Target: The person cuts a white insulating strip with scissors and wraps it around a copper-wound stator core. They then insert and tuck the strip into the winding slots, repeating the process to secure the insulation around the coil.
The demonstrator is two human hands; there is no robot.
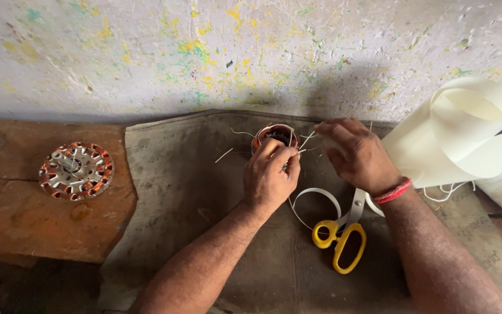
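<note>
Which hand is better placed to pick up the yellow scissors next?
Probably the right hand. The yellow scissors lie on the cloth just below its wrist, right of the left hand, which pinches a thin white strip at the small copper-wound stator and looks occupied.

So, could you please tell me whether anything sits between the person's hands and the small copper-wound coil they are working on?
Nothing visible does. The left hand and right hand are both already at the copper-wound coil, fingers on its thin white leads. The yellow scissors lie nearer the person, out of the way.
</note>
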